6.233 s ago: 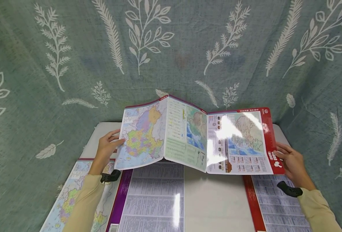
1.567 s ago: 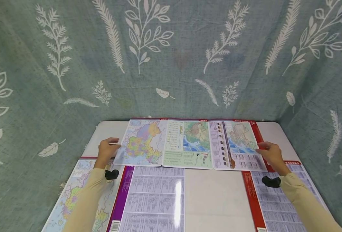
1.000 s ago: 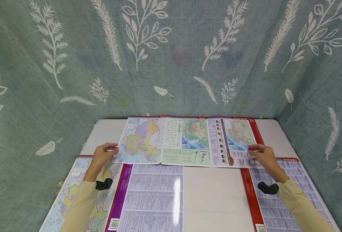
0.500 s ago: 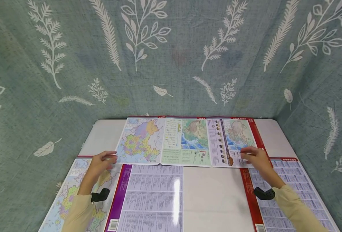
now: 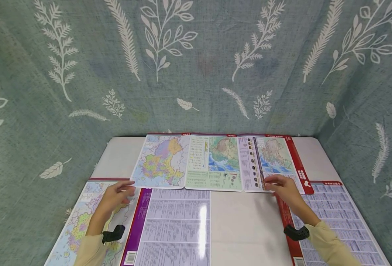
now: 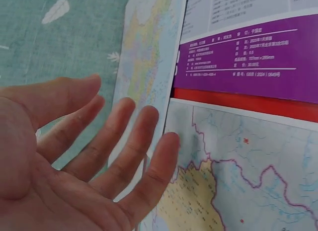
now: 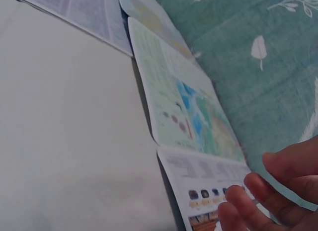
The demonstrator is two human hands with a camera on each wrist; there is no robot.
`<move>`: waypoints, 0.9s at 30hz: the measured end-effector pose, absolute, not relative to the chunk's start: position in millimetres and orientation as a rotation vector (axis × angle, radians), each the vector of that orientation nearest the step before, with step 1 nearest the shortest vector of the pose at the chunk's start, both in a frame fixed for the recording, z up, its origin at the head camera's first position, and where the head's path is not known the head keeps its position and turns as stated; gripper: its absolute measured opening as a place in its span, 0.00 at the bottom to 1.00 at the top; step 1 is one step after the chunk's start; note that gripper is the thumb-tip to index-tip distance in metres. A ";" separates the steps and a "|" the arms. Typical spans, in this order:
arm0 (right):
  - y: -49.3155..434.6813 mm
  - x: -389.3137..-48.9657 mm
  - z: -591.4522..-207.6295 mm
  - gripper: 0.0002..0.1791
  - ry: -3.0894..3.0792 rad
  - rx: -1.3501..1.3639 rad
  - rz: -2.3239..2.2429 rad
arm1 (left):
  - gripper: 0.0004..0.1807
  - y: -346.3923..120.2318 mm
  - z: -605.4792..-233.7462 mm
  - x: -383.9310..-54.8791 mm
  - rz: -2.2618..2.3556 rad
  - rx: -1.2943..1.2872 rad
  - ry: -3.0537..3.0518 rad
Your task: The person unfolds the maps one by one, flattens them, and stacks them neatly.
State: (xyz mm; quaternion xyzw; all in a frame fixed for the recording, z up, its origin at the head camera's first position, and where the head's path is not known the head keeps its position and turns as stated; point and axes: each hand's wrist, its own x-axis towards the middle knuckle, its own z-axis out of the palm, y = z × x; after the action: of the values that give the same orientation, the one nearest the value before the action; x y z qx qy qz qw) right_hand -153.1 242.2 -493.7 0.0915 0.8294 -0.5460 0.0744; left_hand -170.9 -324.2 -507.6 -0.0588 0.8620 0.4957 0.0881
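A three-panel folding map [image 5: 212, 181] lies unfolded along the back of the table, with a red strip at its right end. My left hand [image 5: 114, 197] hovers by its lower left corner, fingers relaxed and holding nothing; the left wrist view shows the palm and spread fingers [image 6: 134, 161]. My right hand [image 5: 285, 192] hangs over the lower edge of the right panel, fingers loosely bent with nothing between them. In the right wrist view its fingertips [image 7: 233, 193] overlap that panel.
At the front left lie a colourful map sheet [image 5: 83, 218] and a purple-edged text sheet [image 5: 177, 221]. A red-edged text sheet [image 5: 332, 221] lies at the front right. White table top [image 5: 246, 229] shows between them. A green leaf-patterned curtain [image 5: 212, 74] stands behind.
Earlier both hands held the folding map raised; it now lies flat on the table. Both hands have let go and drawn back toward the front, the right one also moving left.
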 end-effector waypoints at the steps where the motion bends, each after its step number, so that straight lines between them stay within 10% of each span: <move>1: 239.3 -151.9 -493.7 0.19 2.472 0.273 -1.656 | 0.28 -323.0 -506.4 -168.9 1.472 -0.184 2.554; 27: 174.9 -122.3 -516.5 0.12 2.232 0.276 -1.853 | 0.27 -306.6 -507.8 -137.1 1.516 -0.303 2.438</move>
State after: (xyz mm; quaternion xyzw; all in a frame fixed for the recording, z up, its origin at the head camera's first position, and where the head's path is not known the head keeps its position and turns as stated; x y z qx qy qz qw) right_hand -122.3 174.9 -516.5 0.0940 0.7611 -0.6316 0.1135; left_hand -137.1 -306.6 -507.8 -0.1039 0.8377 0.5208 0.1270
